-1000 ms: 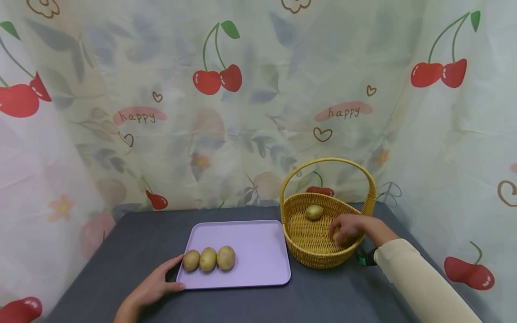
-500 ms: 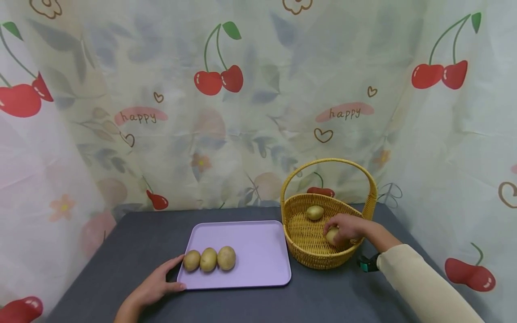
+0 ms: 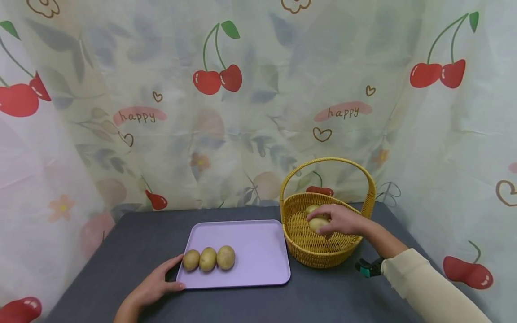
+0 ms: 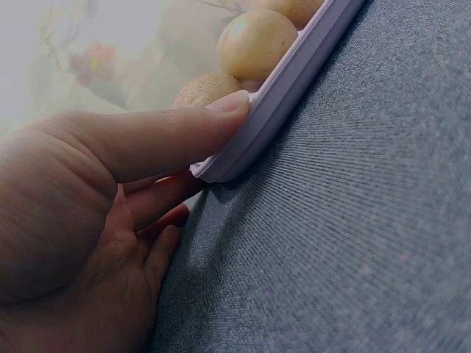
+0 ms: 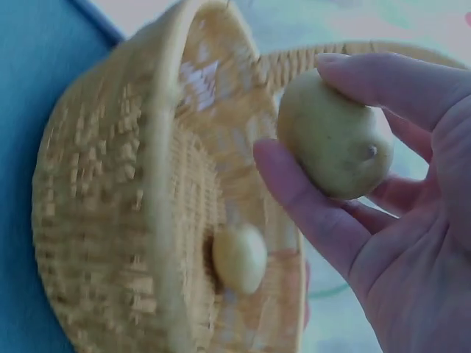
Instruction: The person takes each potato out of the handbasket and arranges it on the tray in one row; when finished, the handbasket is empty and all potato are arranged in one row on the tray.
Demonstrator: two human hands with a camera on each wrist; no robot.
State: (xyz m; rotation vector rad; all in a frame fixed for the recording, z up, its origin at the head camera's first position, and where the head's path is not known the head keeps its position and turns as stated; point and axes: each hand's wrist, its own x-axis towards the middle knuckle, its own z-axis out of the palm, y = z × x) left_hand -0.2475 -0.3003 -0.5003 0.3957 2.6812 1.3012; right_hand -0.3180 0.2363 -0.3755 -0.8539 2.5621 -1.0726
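Observation:
My right hand (image 3: 339, 219) holds a potato (image 5: 331, 132) between thumb and fingers, over the inside of a wicker basket (image 3: 319, 259). Behind it in the basket lies another potato (image 5: 241, 257), partly covered by the hand in the head view. My left hand (image 3: 151, 287) grips the near left corner of a lilac tray (image 3: 258, 251). Its thumb (image 4: 228, 110) presses on the rim while the other fingers reach along the left edge. Three potatoes (image 3: 208, 259) sit side by side in a row on the tray's left part.
The basket's tall arched handle (image 3: 328, 159) rises above the right forearm. A dark grey cloth (image 3: 250, 305) covers the table. Behind and at both sides hangs a curtain (image 3: 258, 112) printed with cherries.
My right hand has lifted the potato from the basket's right side and moved it left and up, now in front of the other potato. The left hand and tray stay still.

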